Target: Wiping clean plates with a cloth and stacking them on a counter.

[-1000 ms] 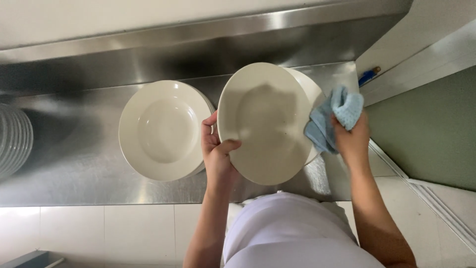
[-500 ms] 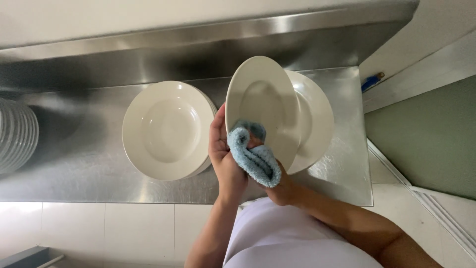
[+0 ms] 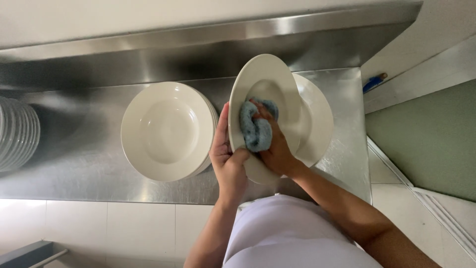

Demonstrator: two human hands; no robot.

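My left hand (image 3: 227, 161) grips the left rim of a cream soup plate (image 3: 265, 79), held tilted above the steel counter (image 3: 89, 164). My right hand (image 3: 275, 144) presses a bunched blue cloth (image 3: 255, 126) into the plate's bowl. Behind the held plate, another cream plate (image 3: 317, 119) lies on the counter. To the left sits a stack of matching cream soup plates (image 3: 166, 130), close to my left hand.
A further stack of white plates (image 3: 17, 131) shows at the left edge. A steel backsplash (image 3: 198, 49) runs along the counter's far side. White tiles (image 3: 99, 228) front the counter. A blue-handled object (image 3: 374, 82) lies on a ledge at right, by a green floor (image 3: 431, 139).
My right hand has brought the blue cloth from behind the plate's right edge round to the front and up into its bowl. The plate has turned more edge-on in my left hand.
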